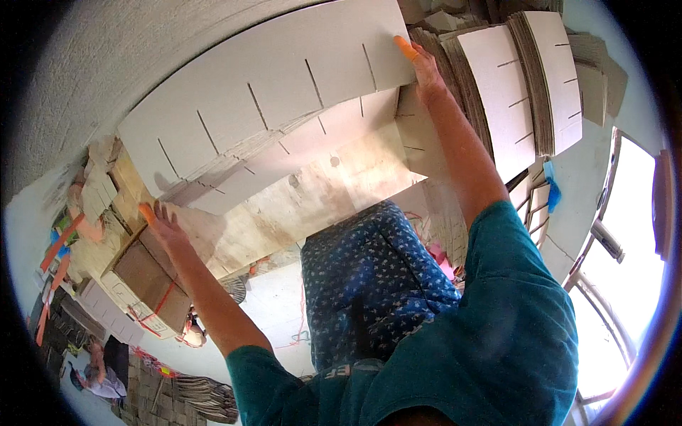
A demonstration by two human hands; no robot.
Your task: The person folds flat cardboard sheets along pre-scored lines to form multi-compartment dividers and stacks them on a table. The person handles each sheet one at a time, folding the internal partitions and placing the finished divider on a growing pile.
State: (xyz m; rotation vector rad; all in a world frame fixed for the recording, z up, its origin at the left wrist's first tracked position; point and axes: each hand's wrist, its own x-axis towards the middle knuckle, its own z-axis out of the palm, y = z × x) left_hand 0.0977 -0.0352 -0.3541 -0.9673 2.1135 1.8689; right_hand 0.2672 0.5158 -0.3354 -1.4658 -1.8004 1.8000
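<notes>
Evenly, two hands — left hand [165,226], right hand [425,65] — grip one slotted cardboard sheet [270,92].

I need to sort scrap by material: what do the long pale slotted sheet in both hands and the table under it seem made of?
The long pale slotted sheet looks like grey cardboard: matte, with cut slits. The table looks like bare plywood: pale, grainy, stained, unvarnished. The left hand and right hand hold the sheet's ends.
</notes>
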